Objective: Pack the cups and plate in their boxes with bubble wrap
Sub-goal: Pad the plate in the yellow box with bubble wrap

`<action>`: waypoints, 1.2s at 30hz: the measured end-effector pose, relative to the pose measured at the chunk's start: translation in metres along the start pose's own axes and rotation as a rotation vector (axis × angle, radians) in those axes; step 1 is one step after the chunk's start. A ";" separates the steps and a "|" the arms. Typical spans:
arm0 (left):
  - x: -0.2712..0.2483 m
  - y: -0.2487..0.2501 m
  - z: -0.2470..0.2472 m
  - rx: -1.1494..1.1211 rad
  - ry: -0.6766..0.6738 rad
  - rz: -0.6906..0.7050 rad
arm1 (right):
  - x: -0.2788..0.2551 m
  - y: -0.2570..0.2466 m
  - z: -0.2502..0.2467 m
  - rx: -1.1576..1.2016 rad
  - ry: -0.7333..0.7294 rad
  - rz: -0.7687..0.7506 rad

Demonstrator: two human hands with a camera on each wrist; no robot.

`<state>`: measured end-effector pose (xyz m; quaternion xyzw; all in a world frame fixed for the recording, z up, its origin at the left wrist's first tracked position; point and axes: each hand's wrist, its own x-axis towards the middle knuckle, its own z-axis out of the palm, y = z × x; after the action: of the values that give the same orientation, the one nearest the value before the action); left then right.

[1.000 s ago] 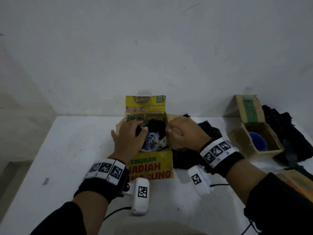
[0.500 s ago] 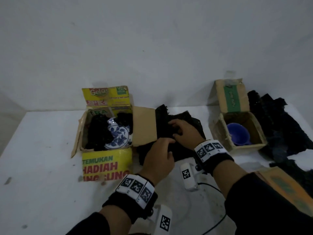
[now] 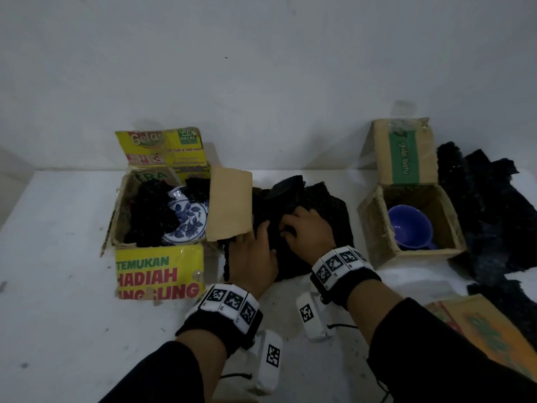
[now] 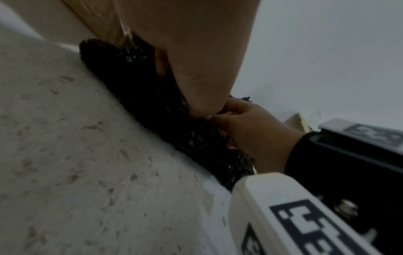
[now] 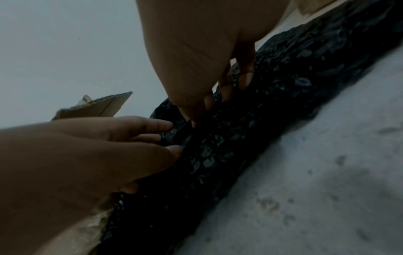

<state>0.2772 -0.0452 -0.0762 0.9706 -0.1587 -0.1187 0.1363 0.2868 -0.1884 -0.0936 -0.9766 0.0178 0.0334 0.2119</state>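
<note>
Both hands' grip is on the black bubble wrap (image 3: pixel 316 210) heaped on the counter (image 3: pixel 58 286): left hand (image 3: pixel 254 257) and right hand (image 3: pixel 308 231) pinch its folds. Left, the yellow box (image 3: pixel 158 271) already holds the wrapped plate (image 3: pixel 187 221). Right, the brown box (image 3: pixel 377 228) holds an unpadded blue cup (image 3: pixel 409 228); that seems still to do.

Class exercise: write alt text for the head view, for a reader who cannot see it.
Both hands, left and right, grip a heap of black bubble wrap on a white table. To their left an open yellow box holds a blue-and-white plate in black wrap; to their right an open brown box holds a blue cup.
</note>
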 end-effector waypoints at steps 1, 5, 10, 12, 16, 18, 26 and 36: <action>0.000 0.002 -0.002 0.014 0.001 0.001 | -0.001 0.000 -0.001 0.056 0.010 0.020; -0.004 0.011 -0.003 -0.002 0.008 0.028 | -0.004 -0.003 -0.015 0.290 0.121 0.075; -0.010 0.033 -0.010 -0.247 0.144 0.165 | -0.016 -0.011 -0.044 0.374 0.343 0.050; -0.015 0.044 -0.021 -0.301 0.228 0.228 | -0.022 -0.016 -0.059 0.416 0.400 0.041; -0.025 0.058 -0.060 -0.498 0.378 0.277 | -0.035 -0.035 -0.094 0.457 0.511 -0.014; -0.029 0.056 -0.081 -0.618 0.397 0.283 | -0.040 -0.049 -0.111 0.511 0.574 -0.078; -0.046 0.003 -0.184 -1.322 0.044 0.313 | -0.038 -0.106 -0.150 0.230 0.393 -0.418; -0.034 -0.105 -0.204 -1.224 0.133 0.060 | 0.011 -0.187 -0.116 0.320 0.242 -0.380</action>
<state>0.3302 0.1088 0.0889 0.7166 -0.0803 -0.1237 0.6817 0.3138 -0.0662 0.0881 -0.9133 -0.1356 -0.1272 0.3623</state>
